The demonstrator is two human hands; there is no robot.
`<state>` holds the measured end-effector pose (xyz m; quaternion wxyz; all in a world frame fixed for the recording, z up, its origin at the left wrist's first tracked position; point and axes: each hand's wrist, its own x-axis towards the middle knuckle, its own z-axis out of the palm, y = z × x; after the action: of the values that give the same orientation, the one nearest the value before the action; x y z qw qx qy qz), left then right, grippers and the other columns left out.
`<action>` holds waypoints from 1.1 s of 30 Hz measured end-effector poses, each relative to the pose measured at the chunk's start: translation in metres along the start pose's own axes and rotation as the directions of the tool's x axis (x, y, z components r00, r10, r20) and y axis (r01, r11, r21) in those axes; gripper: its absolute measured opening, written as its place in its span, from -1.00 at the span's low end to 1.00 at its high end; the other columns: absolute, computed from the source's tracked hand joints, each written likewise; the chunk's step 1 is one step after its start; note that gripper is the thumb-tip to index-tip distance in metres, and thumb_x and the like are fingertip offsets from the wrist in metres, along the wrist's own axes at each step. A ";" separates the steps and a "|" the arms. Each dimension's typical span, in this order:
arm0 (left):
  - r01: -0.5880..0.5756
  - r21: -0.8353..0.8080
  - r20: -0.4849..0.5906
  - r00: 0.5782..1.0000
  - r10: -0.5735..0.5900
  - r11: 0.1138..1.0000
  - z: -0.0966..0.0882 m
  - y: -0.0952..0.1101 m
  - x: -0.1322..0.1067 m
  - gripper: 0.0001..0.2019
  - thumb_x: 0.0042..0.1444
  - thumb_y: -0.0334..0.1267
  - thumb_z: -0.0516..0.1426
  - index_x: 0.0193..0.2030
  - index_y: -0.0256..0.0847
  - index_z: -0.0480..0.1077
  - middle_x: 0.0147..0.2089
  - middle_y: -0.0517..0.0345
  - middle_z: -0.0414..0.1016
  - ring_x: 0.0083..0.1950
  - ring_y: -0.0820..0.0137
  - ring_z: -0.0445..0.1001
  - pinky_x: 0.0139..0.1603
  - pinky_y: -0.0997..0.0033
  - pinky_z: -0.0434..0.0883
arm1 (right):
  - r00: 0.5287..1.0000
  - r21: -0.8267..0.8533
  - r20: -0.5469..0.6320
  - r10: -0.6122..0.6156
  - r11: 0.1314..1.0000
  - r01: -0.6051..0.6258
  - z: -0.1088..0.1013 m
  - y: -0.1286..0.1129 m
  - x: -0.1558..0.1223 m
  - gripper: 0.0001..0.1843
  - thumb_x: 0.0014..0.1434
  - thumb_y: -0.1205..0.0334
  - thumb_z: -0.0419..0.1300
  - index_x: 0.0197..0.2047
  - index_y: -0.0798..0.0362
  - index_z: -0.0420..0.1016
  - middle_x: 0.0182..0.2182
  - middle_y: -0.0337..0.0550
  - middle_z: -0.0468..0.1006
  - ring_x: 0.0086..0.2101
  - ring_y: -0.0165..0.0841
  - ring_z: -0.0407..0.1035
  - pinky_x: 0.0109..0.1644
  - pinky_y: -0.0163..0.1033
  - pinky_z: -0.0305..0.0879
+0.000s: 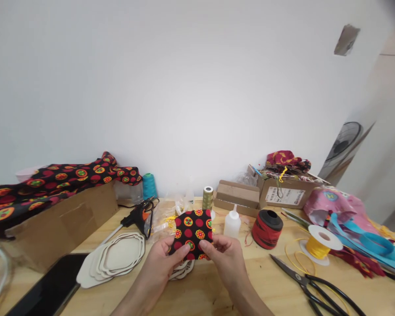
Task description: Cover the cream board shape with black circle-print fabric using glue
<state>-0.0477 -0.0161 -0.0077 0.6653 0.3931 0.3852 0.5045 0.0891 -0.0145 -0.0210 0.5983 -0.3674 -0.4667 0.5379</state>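
Note:
Both my hands hold up a small square fabric piece (193, 231), black with red and yellow circles, above the wooden table (217, 289). My left hand (164, 259) pinches its lower left edge, fingers closed on it. My right hand (224, 256) pinches its lower right edge the same way. Under my hands lie a few cream-coloured flat cut-out shapes (182, 270).
A stack of cream cut-outs (118, 256), a glue gun (138, 216), a phone (49, 292) and a cardboard box (62, 224) draped with matching fabric are left. A squeeze bottle (232, 223), thread spools (267, 228), a yellow cord reel (317, 245), scissors (311, 283) and boxes (285, 193) are right.

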 end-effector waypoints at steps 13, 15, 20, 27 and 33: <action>-0.048 0.114 0.003 0.999 0.048 0.992 -0.005 -0.003 0.004 -0.75 -0.24 -0.27 0.28 -0.35 -0.30 0.47 -0.36 0.04 0.57 -0.29 0.29 0.50 -0.24 0.41 0.39 | 0.980 0.007 -0.200 -0.017 1.000 0.019 -0.008 -0.003 0.001 -0.79 -0.22 0.14 0.31 -0.65 0.13 0.50 -0.71 -0.25 0.45 -0.63 -0.48 0.22 -0.53 -0.38 0.19; -0.014 0.066 -0.037 0.999 0.016 0.998 -0.003 -0.002 0.002 -0.71 -0.28 -0.27 0.29 -0.34 -0.29 0.46 -0.33 0.04 0.57 -0.30 0.27 0.50 -0.30 0.42 0.41 | 0.980 -0.021 -0.198 -0.012 1.000 0.008 -0.010 -0.002 0.001 -0.78 -0.21 0.12 0.30 -0.64 0.12 0.50 -0.72 -0.25 0.44 -0.62 -0.48 0.22 -0.53 -0.38 0.19; 0.086 -0.038 -0.148 0.985 -0.091 0.996 0.009 0.006 -0.008 -0.51 -0.32 -0.30 0.30 -0.14 -0.20 0.36 -0.27 0.07 0.56 -0.24 0.19 0.50 -0.34 0.36 0.42 | 0.997 -0.206 -0.075 -0.017 0.979 0.001 -0.002 0.001 0.002 -0.71 -0.17 0.05 0.24 -0.59 0.15 0.52 -0.69 -0.20 0.47 -0.64 -0.45 0.26 -0.55 -0.36 0.22; 0.165 -0.022 -0.188 0.968 -0.166 0.986 0.011 0.011 -0.013 -0.60 -0.25 -0.31 0.27 -0.18 -0.23 0.37 -0.33 0.06 0.57 -0.27 0.19 0.51 -0.35 0.33 0.43 | 0.972 -0.561 -0.083 -0.218 0.817 0.135 -0.048 -0.045 -0.020 -0.82 -0.09 0.24 0.16 -0.36 0.04 0.52 -0.39 -0.13 0.52 -0.32 -0.25 0.37 -0.19 -0.20 0.25; 0.287 -0.038 -0.097 0.952 -0.290 0.957 0.011 0.010 -0.015 -0.47 -0.26 -0.28 0.27 -0.07 -0.28 0.27 -0.32 -0.02 0.57 -0.27 0.09 0.51 -0.27 0.17 0.43 | 0.989 -0.942 -0.115 -0.098 0.327 -0.077 -0.170 -0.064 -0.077 -0.64 -0.28 0.47 0.10 -0.44 -0.13 0.54 -0.43 -0.06 0.54 -0.36 -0.20 0.42 -0.26 -0.17 0.33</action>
<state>-0.0438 -0.0302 0.0072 0.7158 0.2987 0.4661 0.4258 0.2716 -0.0893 -0.0235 0.3106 -0.6825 -0.6478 0.1341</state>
